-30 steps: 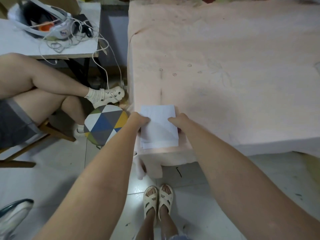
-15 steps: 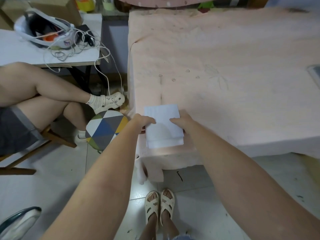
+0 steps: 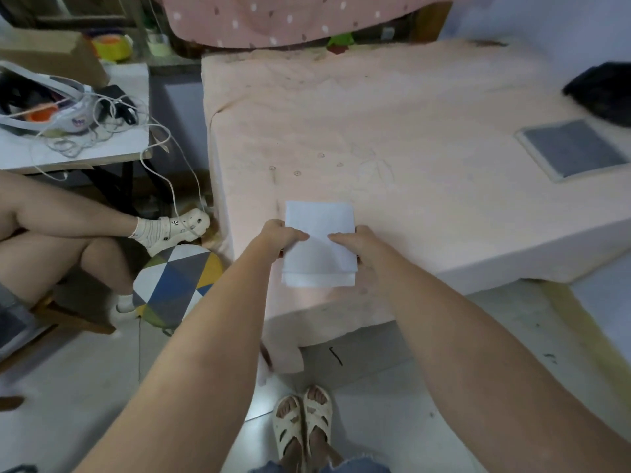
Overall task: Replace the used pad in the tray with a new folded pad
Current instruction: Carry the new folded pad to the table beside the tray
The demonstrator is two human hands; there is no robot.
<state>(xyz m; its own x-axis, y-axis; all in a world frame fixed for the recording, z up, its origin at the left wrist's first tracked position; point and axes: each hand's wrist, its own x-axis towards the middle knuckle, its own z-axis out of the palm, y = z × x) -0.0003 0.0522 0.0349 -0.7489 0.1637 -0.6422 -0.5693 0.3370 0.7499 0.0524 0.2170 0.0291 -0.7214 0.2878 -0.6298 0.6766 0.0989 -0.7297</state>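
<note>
— Where is the folded pad [image 3: 319, 245] right now?

— It lies flat on the peach-covered desk [image 3: 426, 124], close to the near edge and toward the near-left corner. It is white and folded into a rectangle, with a lower layer showing along its near side.

— And the hands?

— Both are on it. The left hand [image 3: 280, 235] has its grip on the pad's left edge, thumb over the top sheet. The right hand [image 3: 355, 244] has its grip on the right edge, fingers reaching across the top.

— Is the tray in sight?

— Yes, the tray [image 3: 573, 152] sits well apart, by the right edge of the desk, with a grey pad inside. A dark bundle [image 3: 602, 92] lies just beyond it.

— Anything else nearby?

— A patterned stool [image 3: 177, 285] stands on the floor left of the desk, beside a seated person's legs [image 3: 68, 230].
</note>
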